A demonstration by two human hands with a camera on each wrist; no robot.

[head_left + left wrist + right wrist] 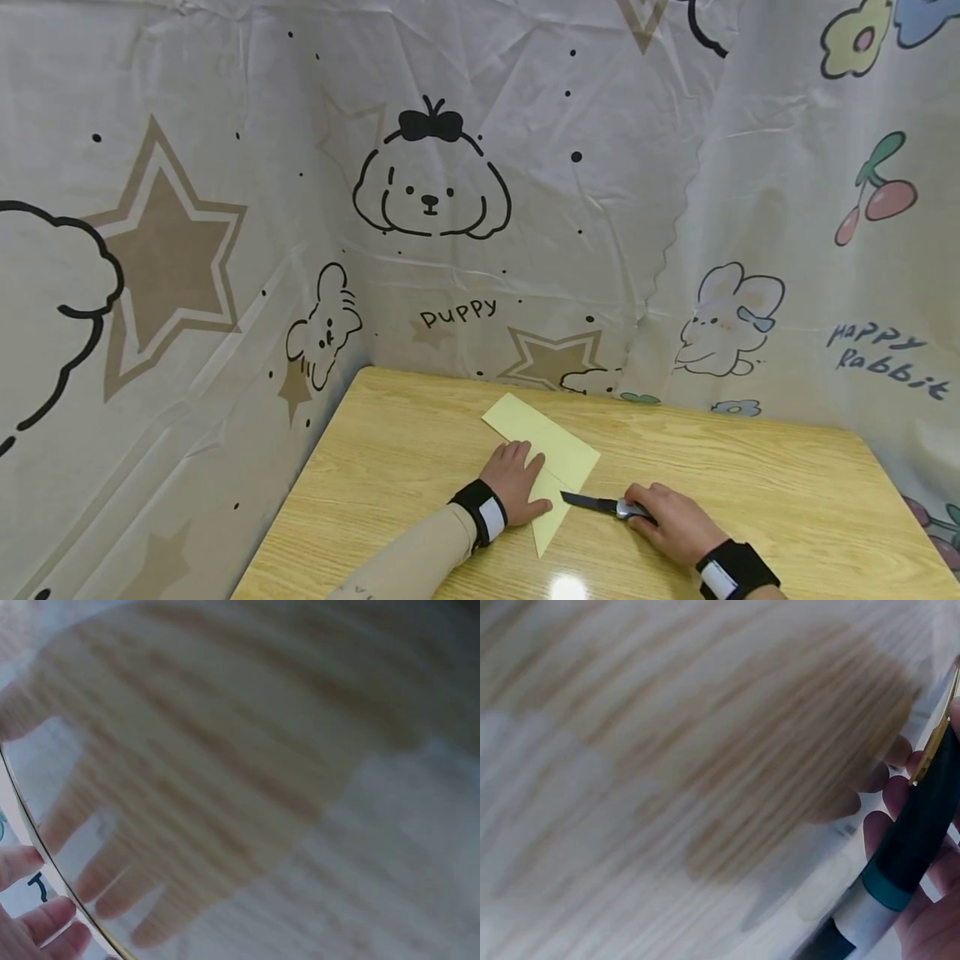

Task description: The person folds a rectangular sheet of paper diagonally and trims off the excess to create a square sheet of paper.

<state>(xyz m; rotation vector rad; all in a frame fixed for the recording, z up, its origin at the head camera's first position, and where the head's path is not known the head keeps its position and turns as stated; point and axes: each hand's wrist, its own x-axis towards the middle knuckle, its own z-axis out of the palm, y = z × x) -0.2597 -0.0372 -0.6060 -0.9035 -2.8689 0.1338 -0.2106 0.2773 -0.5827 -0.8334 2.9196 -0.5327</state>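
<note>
A pale yellow sheet of paper lies on the wooden table, with a straight line across it and a pointed lower end. My left hand rests on its left side, fingers spread, thumb toward the lower part. In the left wrist view the left fingers appear at the lower left corner, beside their reflection. My right hand grips a utility knife by its handle, the dark blade pointing left at the paper's right edge. In the right wrist view the knife's dark handle shows a teal band and a silver section.
The glossy wood-grain table reflects light near its front. Printed cloth with cartoon animals and stars hangs behind and along the left and right sides of the table. Both wrists wear black straps, such as the right wristband.
</note>
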